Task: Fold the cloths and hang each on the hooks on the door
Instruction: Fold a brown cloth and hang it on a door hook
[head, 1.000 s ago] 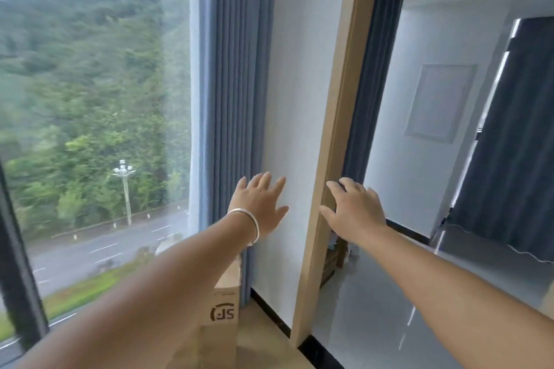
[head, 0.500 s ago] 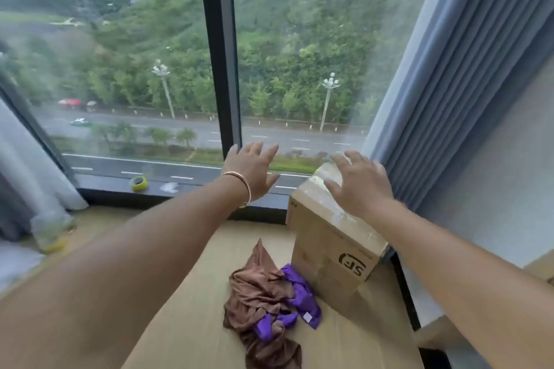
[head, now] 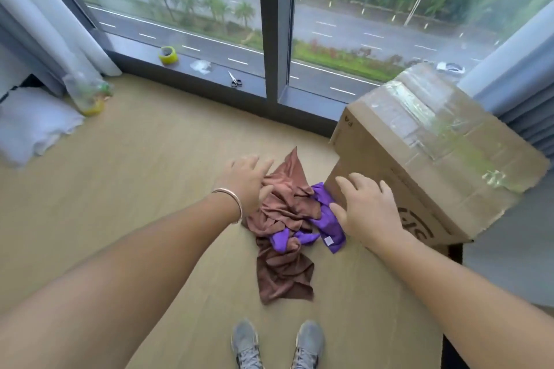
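Brown cloth (head: 284, 237) lies crumpled on the wooden floor (head: 144, 189), tangled with a purple cloth (head: 325, 219), just beside a taped cardboard box (head: 434, 147). Person stands over the heap. Left hand (head: 245, 180) and right hand (head: 368, 207) both reach down above it, fingers spread and loose, gripping nothing. No door or hooks in view. Best approach, I'd judge: lift one cloth by a free corner and shake it clear of the other before folding.

Wood floor (head: 144, 189): cloths (head: 284, 219), cardboard box (head: 434, 159).
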A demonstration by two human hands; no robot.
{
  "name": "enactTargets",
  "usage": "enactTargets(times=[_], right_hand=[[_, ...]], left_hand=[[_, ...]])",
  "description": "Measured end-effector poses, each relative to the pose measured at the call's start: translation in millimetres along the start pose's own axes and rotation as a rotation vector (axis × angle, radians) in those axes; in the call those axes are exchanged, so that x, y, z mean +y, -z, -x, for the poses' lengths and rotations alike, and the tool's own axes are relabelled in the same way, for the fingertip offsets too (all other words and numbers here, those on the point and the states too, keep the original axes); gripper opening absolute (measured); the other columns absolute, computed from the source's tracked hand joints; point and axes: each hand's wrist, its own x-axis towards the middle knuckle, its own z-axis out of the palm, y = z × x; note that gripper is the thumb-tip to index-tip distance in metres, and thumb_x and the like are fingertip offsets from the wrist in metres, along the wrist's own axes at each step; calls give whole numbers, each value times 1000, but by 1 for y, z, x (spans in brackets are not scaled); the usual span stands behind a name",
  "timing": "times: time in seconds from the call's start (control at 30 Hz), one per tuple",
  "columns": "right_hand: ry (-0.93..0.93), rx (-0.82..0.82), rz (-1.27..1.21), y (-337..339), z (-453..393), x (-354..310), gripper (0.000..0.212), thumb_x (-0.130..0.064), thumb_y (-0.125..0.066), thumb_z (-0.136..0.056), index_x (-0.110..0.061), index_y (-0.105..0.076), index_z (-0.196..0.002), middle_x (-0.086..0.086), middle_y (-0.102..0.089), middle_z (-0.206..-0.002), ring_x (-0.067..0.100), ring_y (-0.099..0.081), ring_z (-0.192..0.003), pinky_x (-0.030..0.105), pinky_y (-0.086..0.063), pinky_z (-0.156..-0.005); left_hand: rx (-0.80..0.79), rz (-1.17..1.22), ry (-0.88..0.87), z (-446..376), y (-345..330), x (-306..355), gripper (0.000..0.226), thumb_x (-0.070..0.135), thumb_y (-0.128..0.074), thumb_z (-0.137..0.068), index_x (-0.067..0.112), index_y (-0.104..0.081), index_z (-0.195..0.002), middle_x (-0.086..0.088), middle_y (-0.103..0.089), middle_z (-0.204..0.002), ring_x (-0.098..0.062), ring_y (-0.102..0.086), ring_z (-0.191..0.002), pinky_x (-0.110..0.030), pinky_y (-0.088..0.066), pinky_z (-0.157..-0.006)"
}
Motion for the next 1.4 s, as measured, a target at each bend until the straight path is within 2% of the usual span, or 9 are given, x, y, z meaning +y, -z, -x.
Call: enactTargets(times=[0.53, 0.73, 0.87, 0.93, 1.0, 1.13, 1.23, 1.3, 1.4], right_hand=[[-24, -386, 11, -434, -18, -15, 61, -54, -49, -89, -29, -36, -143, -1, -39, -146, 19, -37, -134, 44, -24, -113], [-13, -390, -9, -580, -4, -12, 61, -46, -64, -84, -19, -49, -136, 8, -45, -143, 26, -34, -138, 51, -22, -112], [-19, -407, 47, -659, 21, -1, 61, -47, -67, -82, -12, -54, -130, 12, -40, -148, 29, -22, -144, 52, -15, -114], [-18, -428, 69, -690, 30, 5, 59, -47, -69, -80, -11, -57, -125, 13, -41, -148, 29, -20, -144, 52, -13, -115], [-26, -429, 71, -714, 33, 11, 55, -44, -71, -79, -9, -63, -120, 15, -45, -144, 30, -23, -143, 52, -13, -115], [-61, -336, -57, -732, 31, 12, 21, -23, -74, -78, -7, -74, -92, 14, -61, -121, 33, -39, -134, 51, -19, -114], [-47, -209, -165, -712, 32, 3, 11, -15, -71, -76, -6, -72, -83, 10, -66, -108, 32, -49, -125, 50, -26, -112], [-46, -129, -225, -683, 35, -4, 11, -15, -68, -76, -7, -70, -83, 8, -66, -105, 31, -52, -121, 49, -29, -111], [-25, -57, -284, -629, 39, -14, 9, -14, -68, -75, -7, -66, -81, 7, -65, -102, 31, -55, -117, 49, -32, -108]], left_hand=[[-335, 238, 99, 17, -454, 5, 62, 49, -40, -96, 28, -21, -151, -3, -26, -155, -17, -23, -142, -38, -19, -115], [-368, 232, -190, 48, -608, 60, 55, 44, -55, -91, 26, -44, -142, -6, -40, -150, -24, -34, -140, -42, -23, -115], [-478, 163, -275, 65, -685, 92, 63, 42, -43, -96, 23, -20, -151, -2, -21, -158, -21, -16, -145, -40, -10, -118], [-489, 144, -313, 65, -712, 102, 62, 37, -42, -96, 22, -20, -152, -3, -19, -159, -22, -16, -146, -42, -10, -118], [-422, 128, -331, 61, -731, 105, 59, 32, -51, -92, 22, -34, -147, -6, -31, -155, -24, -28, -143, -45, -22, -115], [-143, 135, -365, 51, -743, 106, 35, 14, -56, -85, 23, -67, -118, -5, -65, -118, -27, -62, -108, -40, -51, -85], [-142, 120, -342, 43, -722, 99, 29, 7, -47, -78, 18, -72, -88, -3, -62, -78, -25, -59, -66, -31, -46, -50], [-187, 147, -312, 43, -698, 91, 20, 4, -53, -73, 13, -70, -78, -6, -58, -71, -27, -55, -59, -30, -44, -41], [-216, 225, -296, 49, -647, 80, 12, 0, -66, -68, 8, -70, -76, -12, -59, -76, -30, -55, -64, -34, -46, -43]])
